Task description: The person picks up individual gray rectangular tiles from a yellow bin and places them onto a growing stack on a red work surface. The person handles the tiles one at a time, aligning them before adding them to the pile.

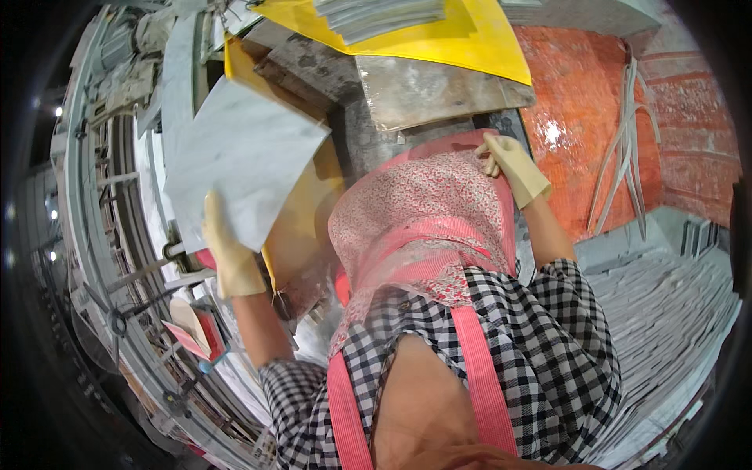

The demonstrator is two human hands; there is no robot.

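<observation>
A smooth, light grey marbled tile (247, 153) lies at a slant over a yellow surface (309, 211) on the left. My left hand (233, 254), in a cream rubber glove, grips the tile's near-left edge, and part of the fingers is hidden. My right hand (513, 166), gloved the same way, rests at the right side of my pink flowered apron (427, 188). Its fingers are curled in, and what they hold, if anything, cannot be made out. Ahead of the apron sits a worn grey-brown slab (439, 90), under the edge of a yellow sheet (493, 39).
Thin grey strips (380, 16) are stacked on the yellow sheet. To the right, white straps (627, 149) hang over a wet orange sheet (564, 102). Many layered pale sheets (650, 313) fill the lower right. A metal machine frame (102, 298) runs along the left, with a red-edged box (196, 329) nearby.
</observation>
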